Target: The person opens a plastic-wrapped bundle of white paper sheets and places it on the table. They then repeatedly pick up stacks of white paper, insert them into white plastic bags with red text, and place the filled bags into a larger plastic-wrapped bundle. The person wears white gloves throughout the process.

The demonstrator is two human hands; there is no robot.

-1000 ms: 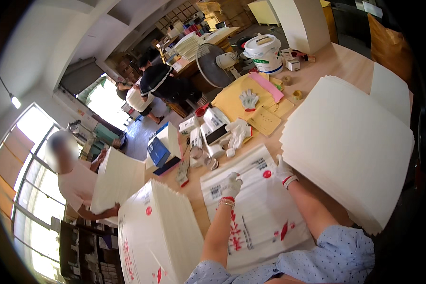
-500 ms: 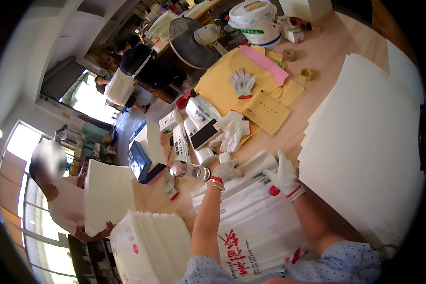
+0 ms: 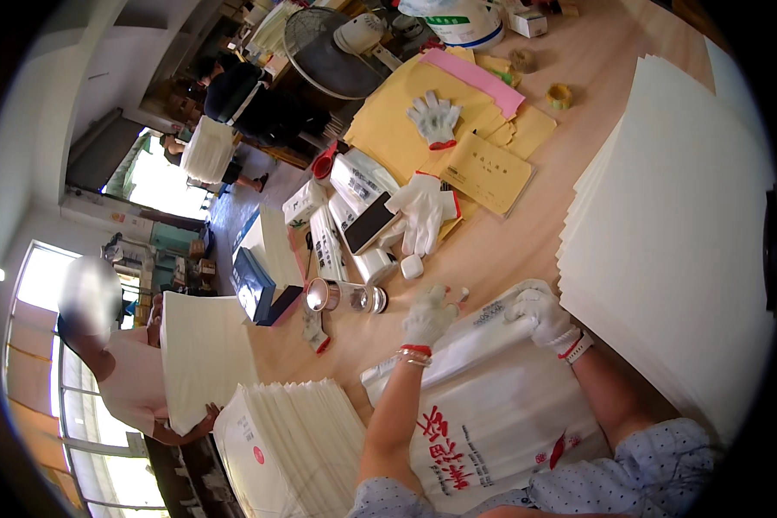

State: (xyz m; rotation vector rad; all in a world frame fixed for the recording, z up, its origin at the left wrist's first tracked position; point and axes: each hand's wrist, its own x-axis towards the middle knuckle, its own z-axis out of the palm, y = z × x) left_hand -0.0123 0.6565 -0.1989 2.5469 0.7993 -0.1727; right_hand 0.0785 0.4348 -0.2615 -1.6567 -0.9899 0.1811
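A large clear-white plastic bag (image 3: 509,401) with red lettering lies flat in front of me, its far edge folded over into a long strip. At the right end of that strip, my right hand (image 3: 540,314), in a white knit glove, has its fingers curled round the plastic. My left hand (image 3: 430,316), gloved too with a red cuff, hovers by the fold's far side; its fingers are a little apart and hold nothing that I can see. Just left of the bag stands a thick stack of white sheets (image 3: 311,449) in a printed plastic wrapper.
Tall white sheets (image 3: 665,224) fill the right side. Beyond my hands lie a glass bottle (image 3: 345,296), a phone (image 3: 370,223), spare gloves (image 3: 423,220), brown paper (image 3: 388,121) and a tape roll (image 3: 559,96). A fan (image 3: 332,52) stands behind. A person (image 3: 129,371) holds white sheets at left.
My right hand has gone from spread fingers to curled round the folded edge. The left hand has moved right, and the fold lies straighter. The whole view has shifted slightly.
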